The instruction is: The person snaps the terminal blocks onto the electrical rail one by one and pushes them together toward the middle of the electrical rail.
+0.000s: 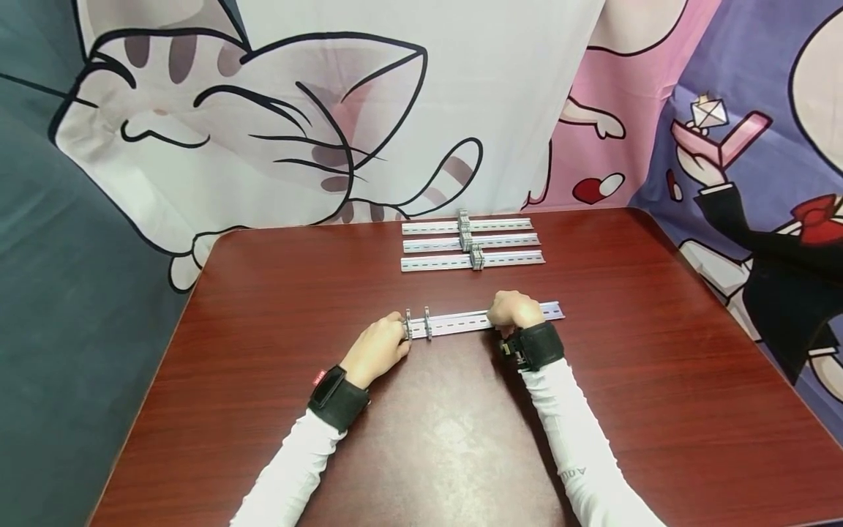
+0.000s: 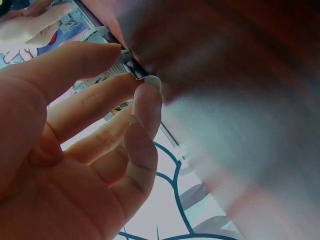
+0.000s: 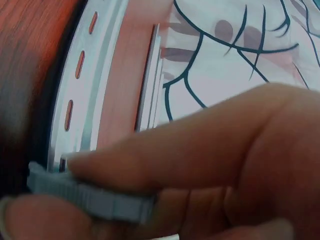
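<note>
A slotted metal DIN rail lies across the table before me. My left hand holds its left end, thumb and fingers curled at the rail's edge in the left wrist view. Two thin grey clips stand upright on the rail close to that hand. Near the rail's right part, my right hand pinches a grey plastic DIN rail clip between thumb and forefinger. In the right wrist view this clip is at the rail's slotted face; whether it is seated there is hidden by the fingers.
Three more DIN rails lie parallel at the back of the brown table, with grey clips grouped along their middle. A printed cloth hangs directly behind the table's far edge.
</note>
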`<state>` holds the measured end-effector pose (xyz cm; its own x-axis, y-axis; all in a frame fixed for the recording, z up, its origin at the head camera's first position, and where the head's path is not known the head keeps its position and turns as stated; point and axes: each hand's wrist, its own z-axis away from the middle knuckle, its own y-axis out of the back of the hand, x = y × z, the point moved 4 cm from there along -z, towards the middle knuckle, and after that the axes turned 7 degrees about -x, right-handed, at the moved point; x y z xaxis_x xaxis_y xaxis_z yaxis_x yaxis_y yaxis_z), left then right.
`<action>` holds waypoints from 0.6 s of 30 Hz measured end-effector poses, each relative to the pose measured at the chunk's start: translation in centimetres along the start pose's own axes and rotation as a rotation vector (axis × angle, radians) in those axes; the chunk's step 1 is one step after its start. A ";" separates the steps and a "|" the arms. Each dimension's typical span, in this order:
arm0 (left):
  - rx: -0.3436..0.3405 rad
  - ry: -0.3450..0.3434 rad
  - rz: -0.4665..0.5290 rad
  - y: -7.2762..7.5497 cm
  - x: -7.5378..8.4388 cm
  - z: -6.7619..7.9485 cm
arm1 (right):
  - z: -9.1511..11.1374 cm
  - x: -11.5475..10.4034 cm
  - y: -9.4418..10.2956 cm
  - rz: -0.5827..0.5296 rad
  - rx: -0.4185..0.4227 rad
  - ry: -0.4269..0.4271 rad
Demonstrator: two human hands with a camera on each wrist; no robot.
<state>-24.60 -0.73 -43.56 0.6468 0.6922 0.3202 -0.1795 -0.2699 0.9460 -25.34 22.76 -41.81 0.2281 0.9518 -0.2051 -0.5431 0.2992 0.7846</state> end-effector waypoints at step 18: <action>-0.019 0.017 0.001 0.1 0.1 0.1 | 1.3 0.9 1.8 -0.041 0.072 0.056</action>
<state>-24.49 -0.73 -43.46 0.6342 0.7032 0.3215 -0.1944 -0.2575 0.9465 -25.07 24.04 -39.81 0.2027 0.9417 -0.2686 -0.4746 0.3344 0.8142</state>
